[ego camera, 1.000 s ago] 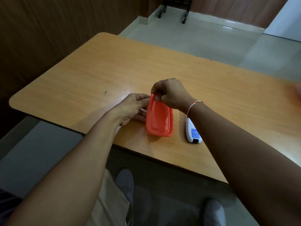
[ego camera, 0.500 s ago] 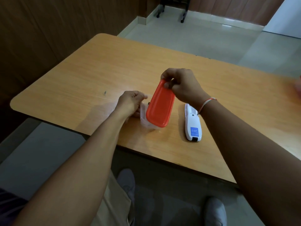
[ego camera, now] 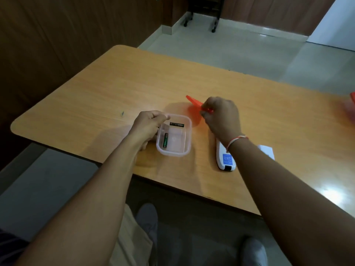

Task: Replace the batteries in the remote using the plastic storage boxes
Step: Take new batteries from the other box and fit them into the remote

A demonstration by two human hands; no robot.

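Table (ego camera: 115, 96), one box (ego camera: 187, 135), two batteries (ego camera: 165, 140)

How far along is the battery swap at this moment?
Done: the clear box is open, two batteries inside. In hand: right hand holds the orange lid; left hand grips the box. Left: the remote lies untouched on the table.

The right hand (ego camera: 221, 116) has lifted the orange plastic lid (ego camera: 194, 102) clear of the clear plastic storage box (ego camera: 173, 135) and carried it toward the upper right of the frame, where it is held tilted above the desk (ego camera: 96, 104). The box now stands open, exposing two dark cylindrical batteries (ego camera: 165, 140) inside. A white paper slip (ego camera: 267, 151) has come into view beside the right forearm.
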